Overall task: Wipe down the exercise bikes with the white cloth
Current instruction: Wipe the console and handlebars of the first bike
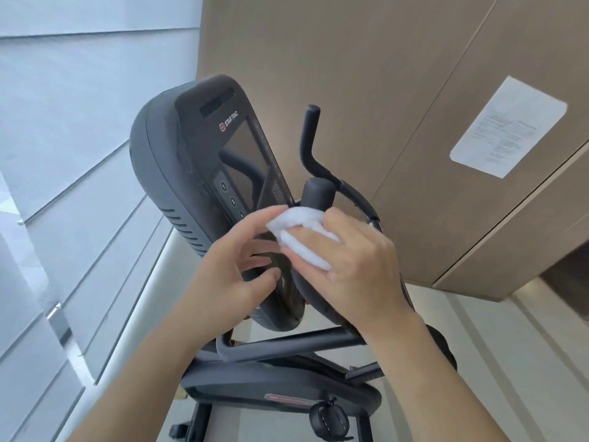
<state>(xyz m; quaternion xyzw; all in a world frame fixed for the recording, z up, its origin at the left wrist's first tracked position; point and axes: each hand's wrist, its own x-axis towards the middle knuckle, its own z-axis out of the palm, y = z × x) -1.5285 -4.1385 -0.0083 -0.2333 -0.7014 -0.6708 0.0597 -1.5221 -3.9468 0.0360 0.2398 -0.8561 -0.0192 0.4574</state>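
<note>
While both hands work in front of the console (pixel 204 161) of the exercise bike (pixel 287 387), the white cloth (pixel 306 240) sits between them, bunched up, just below the lower edge of the console's button panel and in front of a thick black handlebar end (pixel 318 193). The right hand (pixel 357 266) holds the cloth; its fingers are curled around the bundle, so this grip is clamped on the cloth. The left hand (pixel 232 275) touches the cloth's left corner with the tip of one finger and the thumb, which pinch it lightly, while its other fingers are bent loosely in front of the lower part of the console. The console is tilted, its dark screen facing right, with the brand name printed above the screen. A second, thin handlebar (pixel 310 135) rises behind it. On the right, a white sheet of paper (pixel 506 126) is stuck on a beige wall panel (pixel 382 74). On the left hang pale window blinds (pixel 63 122).
</note>
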